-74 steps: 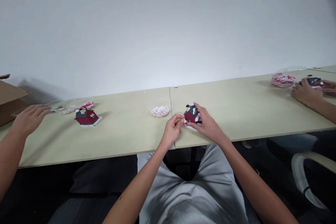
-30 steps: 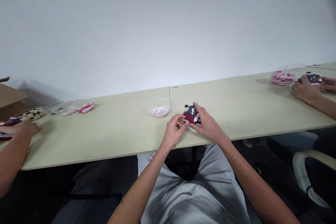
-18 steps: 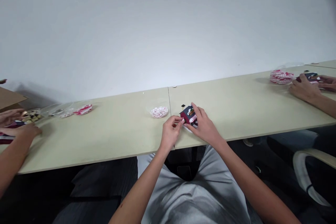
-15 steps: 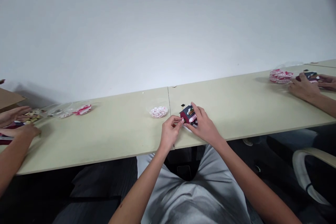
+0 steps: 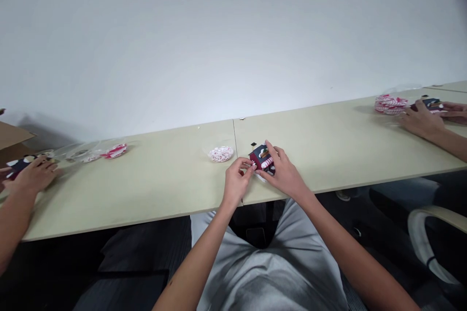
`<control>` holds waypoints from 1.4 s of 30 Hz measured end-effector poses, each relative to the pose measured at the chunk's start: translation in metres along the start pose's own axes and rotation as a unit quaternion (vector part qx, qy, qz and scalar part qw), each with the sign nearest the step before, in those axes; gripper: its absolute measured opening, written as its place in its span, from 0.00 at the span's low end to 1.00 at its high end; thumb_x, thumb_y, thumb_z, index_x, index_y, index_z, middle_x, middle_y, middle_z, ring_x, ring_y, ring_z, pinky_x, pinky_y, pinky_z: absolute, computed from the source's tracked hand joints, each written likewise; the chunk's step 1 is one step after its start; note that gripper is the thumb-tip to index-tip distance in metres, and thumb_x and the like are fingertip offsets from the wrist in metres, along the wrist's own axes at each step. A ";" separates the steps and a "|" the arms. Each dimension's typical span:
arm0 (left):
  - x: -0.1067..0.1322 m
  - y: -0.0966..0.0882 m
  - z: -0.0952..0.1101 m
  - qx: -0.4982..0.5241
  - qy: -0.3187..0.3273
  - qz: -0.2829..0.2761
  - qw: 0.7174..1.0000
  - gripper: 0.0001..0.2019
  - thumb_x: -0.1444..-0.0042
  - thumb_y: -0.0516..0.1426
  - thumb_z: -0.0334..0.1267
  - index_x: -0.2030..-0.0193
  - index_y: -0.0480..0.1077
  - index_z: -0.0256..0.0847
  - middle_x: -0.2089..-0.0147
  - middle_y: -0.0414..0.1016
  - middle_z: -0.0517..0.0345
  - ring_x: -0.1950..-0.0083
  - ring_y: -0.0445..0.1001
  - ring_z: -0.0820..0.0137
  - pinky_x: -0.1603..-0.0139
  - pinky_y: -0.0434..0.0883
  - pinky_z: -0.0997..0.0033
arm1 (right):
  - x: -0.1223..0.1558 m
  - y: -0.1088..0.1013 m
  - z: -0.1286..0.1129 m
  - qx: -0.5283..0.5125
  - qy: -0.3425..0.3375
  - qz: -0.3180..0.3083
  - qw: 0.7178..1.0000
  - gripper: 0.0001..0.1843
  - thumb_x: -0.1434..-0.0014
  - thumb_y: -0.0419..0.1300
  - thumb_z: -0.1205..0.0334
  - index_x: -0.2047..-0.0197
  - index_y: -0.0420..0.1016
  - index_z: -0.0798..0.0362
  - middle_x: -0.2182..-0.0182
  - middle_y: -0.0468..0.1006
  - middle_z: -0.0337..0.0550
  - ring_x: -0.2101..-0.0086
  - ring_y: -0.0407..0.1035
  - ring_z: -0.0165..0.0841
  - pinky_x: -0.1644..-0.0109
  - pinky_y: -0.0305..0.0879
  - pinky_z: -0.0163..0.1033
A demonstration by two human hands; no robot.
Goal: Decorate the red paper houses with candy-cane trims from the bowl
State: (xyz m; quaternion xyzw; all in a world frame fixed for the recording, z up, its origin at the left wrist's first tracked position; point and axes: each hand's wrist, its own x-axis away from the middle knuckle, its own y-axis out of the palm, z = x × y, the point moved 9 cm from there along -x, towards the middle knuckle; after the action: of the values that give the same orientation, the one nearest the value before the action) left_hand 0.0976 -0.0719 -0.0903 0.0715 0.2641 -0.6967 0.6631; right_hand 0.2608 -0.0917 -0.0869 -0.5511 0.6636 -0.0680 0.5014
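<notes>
A miniature house (image 5: 258, 153) with a dark red wall and a dark blue roof stands on the table before me. White, brown and red-striped ornaments decorate its roof and front. My right hand (image 5: 285, 171) grips it from the right, fingers on the roof and thumb low at the front. At the left wall, my left hand (image 5: 239, 175) is closed in a pinch on a small white piece, pressed against the house; the fingers partly cover it. A small dark square piece (image 5: 253, 144) shows just behind the roof.
Left of the house lies a clear bag of small red-and-white pieces (image 5: 221, 154). More clear bags (image 5: 116, 151) lie further left, by a cardboard box (image 5: 12, 138). Co-workers' hands handle similar houses at both ends, with a bag of striped pieces (image 5: 391, 104) at right.
My left fingertips have closed in against the house's left wall with the white piece. The house has barely shifted. At far left, a co-worker's hands now hold a house upright.
</notes>
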 end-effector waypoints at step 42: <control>-0.002 -0.010 -0.002 0.003 -0.013 0.040 0.999 0.18 0.40 0.61 0.38 0.43 0.70 0.45 0.45 0.75 0.49 0.51 0.76 0.64 0.61 0.71 0.71 | -0.003 -0.006 0.060 -0.329 0.151 0.096 0.927 0.32 0.37 0.58 0.45 0.35 0.59 0.49 0.54 0.77 0.48 0.58 0.76 0.38 0.52 0.73 0.48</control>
State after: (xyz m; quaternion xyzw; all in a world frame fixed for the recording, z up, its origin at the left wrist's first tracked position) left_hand 0.0875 -0.0695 -0.0879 0.0749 0.2500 -0.6713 0.6937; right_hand 0.3088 -0.0635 -0.1110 -0.6018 0.7662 0.1201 0.1905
